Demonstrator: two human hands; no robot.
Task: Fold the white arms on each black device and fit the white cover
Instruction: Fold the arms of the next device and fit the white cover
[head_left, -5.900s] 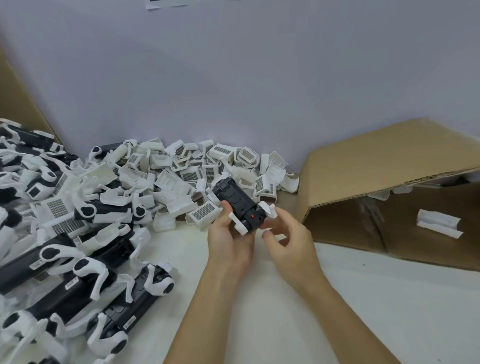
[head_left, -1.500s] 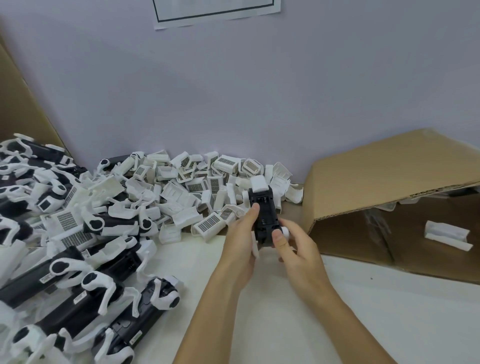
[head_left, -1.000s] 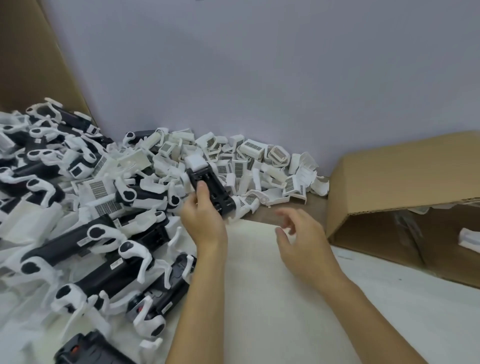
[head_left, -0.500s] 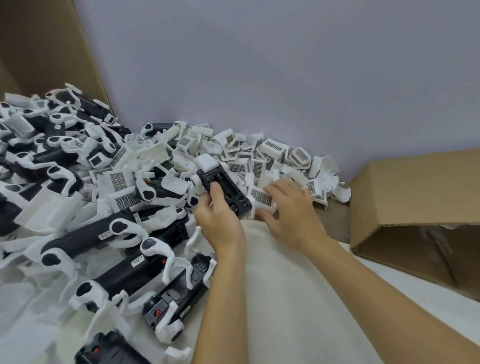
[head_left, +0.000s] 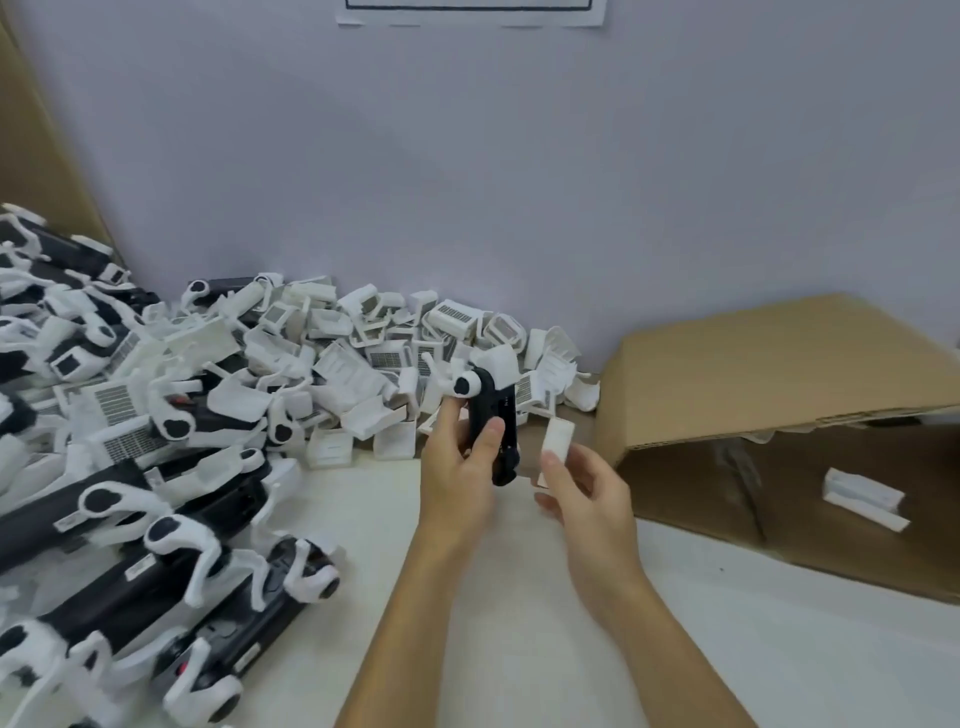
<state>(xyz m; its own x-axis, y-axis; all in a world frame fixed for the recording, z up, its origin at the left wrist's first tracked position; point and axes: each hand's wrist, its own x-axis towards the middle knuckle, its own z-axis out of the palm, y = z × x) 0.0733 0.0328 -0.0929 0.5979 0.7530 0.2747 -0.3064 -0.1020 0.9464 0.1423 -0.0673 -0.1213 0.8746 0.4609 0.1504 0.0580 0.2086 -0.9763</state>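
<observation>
My left hand grips a black device upright above the table, thumb across its front. A white cap sits on the device's top end and a white arm with a black pad sticks out at its upper left. My right hand pinches a small white cover just right of the device, a short gap between them. Behind both hands lies a heap of loose white covers.
Several black devices with unfolded white arms are piled over the left of the table. An open cardboard box lies on its side at the right with a white piece inside. A grey wall stands close behind.
My right hand has lifted a white cover out of the heap and drawn back. My left hand has raised the device upright and brought it toward the middle.
</observation>
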